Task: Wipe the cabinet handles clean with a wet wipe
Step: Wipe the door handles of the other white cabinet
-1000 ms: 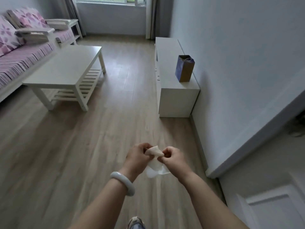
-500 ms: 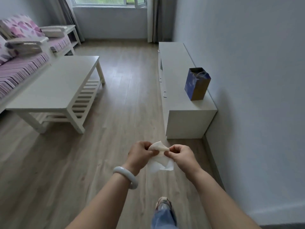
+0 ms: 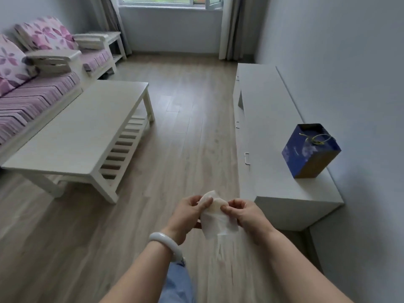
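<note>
- A living room with a pale wood-plank floor (image 3: 181, 149), grey-white walls, and a window (image 3: 168, 0) with curtains at the far end.
- On the left stands a white-framed sofa (image 3: 39, 95) with purple striped seat cushions and floral back cushions.
- In front of the sofa is a white coffee table (image 3: 87, 127) with a slatted lower shelf.
- Along the right wall runs a long, low white cabinet (image 3: 269, 127); its front faces the open floor.
- Cabinet handles show on that front: the nearest handle (image 3: 247, 158) is a small metal loop, clearly seen; two more farther along are too small to make out in detail.
- A blue paper gift bag (image 3: 310, 150) with a yellowish cord handle stands upright on the cabinet top, near the close end and beside the wall.
- The wet wipe (image 3: 216, 217) is held out in front of the person, above the floor, just short of the cabinet's near end and apart from every handle.
- The left hand (image 3: 188, 215) pinches the wipe's upper left edge between thumb and curled fingers; a pale bangle (image 3: 165, 242) sits on that wrist.
- The right hand (image 3: 247, 215) pinches the upper right edge the same way, fingers curled inward.
- The wipe is bunched at the top between the two hands, and its lower part hangs loose below them.
- A blue denim trouser leg (image 3: 177, 283) shows at the bottom edge between the forearms.
</note>
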{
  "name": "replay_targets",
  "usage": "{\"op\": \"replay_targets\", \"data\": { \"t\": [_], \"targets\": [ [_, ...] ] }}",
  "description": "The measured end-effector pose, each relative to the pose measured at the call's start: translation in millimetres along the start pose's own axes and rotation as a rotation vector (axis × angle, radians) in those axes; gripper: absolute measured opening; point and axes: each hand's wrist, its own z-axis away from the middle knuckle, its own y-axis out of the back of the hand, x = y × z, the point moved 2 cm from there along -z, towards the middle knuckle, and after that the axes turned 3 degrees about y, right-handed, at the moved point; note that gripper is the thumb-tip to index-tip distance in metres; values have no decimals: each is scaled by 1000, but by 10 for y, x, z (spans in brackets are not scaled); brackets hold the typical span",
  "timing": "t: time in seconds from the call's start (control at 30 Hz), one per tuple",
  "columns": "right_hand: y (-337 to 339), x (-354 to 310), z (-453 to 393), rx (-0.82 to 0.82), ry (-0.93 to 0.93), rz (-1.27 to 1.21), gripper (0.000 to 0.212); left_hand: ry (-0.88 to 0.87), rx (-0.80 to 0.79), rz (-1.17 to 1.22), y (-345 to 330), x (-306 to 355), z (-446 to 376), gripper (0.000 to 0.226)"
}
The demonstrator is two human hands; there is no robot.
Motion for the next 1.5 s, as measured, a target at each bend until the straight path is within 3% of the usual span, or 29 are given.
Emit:
{"op": "replay_targets", "data": {
  "t": [0.23,0.5,0.7,0.83,1.0,1.13,1.27,1.5],
  "targets": [
    [-195,-348,-1321,156,-102,-188,28,92,-97,-29,490,479,-1605,29],
    [232,-566,-2300,403,-162,-261,19,190,-281,-94,260,993,-3068,33],
    [742,-562,-3364,437,-182,-267,14,208,-337,-170,50,1347,-4114,24],
    [1103,-633,-4148,397,-219,-220,18,231,-284,-214,-51,1556,-4854,16],
    [1691,-449,-4875,497,-364,-41,18,281,-236,-339,-197,1445,-5739,13],
    [2180,21,-5308,545,-456,371,14,324,-238,-478,-379,1000,-6394,16],
    [2612,478,-5673,483,-358,773,40,374,-211,-539,-759,479,-6948,14],
    [3207,1256,-6229,579,-217,1083,61,474,-164,-525,-1433,-227,-7603,4]
  ]
}}
